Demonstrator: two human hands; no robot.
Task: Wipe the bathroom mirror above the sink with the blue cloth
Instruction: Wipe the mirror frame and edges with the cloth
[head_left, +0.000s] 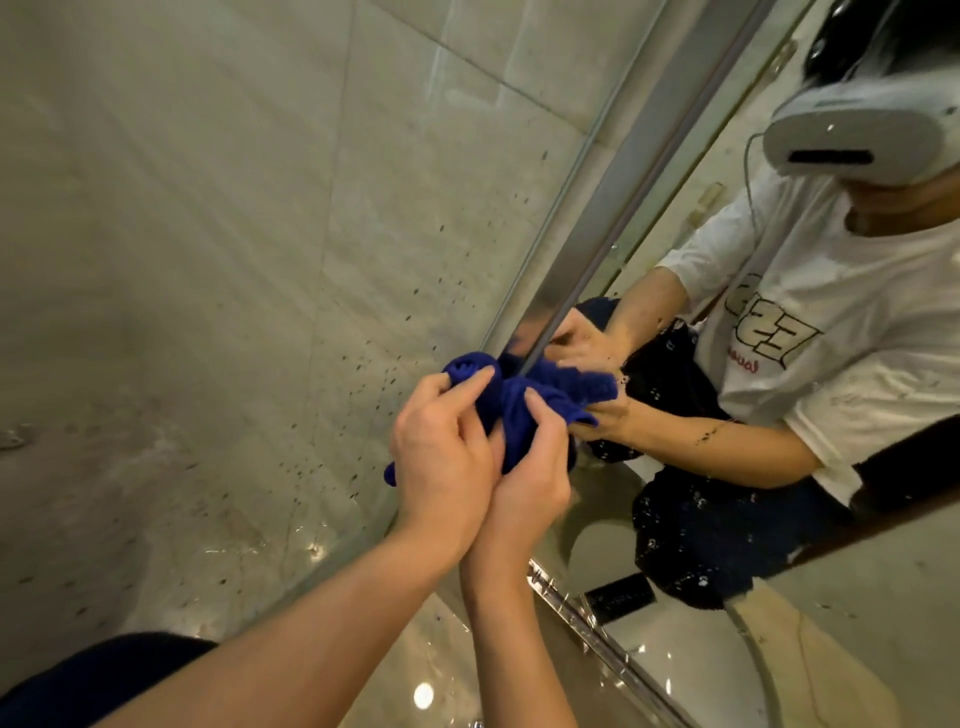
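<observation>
My left hand (441, 457) and right hand (530, 467) both grip the bunched blue cloth (506, 400) beside the spotted mirror (779, 322).

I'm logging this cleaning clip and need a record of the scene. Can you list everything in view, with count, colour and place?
blue cloth: one, dark blue, bunched up between both hands, close to the mirror's edge
mirror: one, right side, spotted with droplets, reflecting the person and the cloth
mirror frame: one, silver metal strip, running diagonally along the mirror's left edge
tiled wall: one, pale grey-green, left of the mirror, speckled with dark spots
countertop: one, glossy beige, bottom centre
left hand: one, grips the cloth
right hand: one, grips the cloth
</observation>
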